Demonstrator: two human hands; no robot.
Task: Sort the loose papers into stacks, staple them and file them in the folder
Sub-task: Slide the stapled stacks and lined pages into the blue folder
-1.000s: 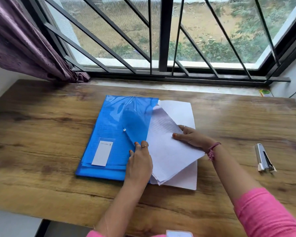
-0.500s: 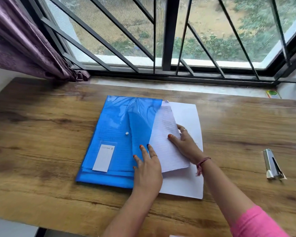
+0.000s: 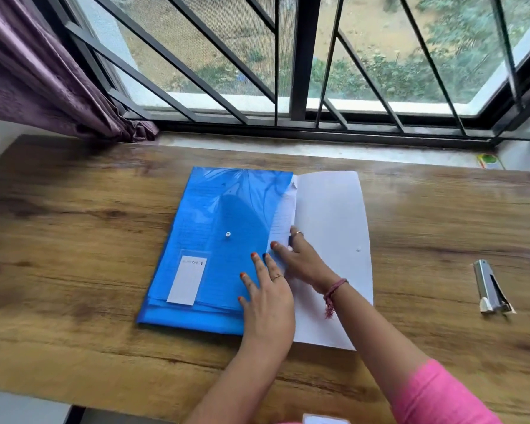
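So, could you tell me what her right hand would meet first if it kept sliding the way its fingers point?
Likely the lined papers it is touching, pushing them further under the blue folder flap; depth is unclear.

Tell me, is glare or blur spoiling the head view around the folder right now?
Head view: daylight from the window sheens the blue folder near its top; text on its label is too soft to read; the stapler is slightly smeared; wide-angle bending at the table edges.

Both hands (image 3: 265,296) on blue folder (image 3: 208,240), papers (image 3: 283,215) half inside
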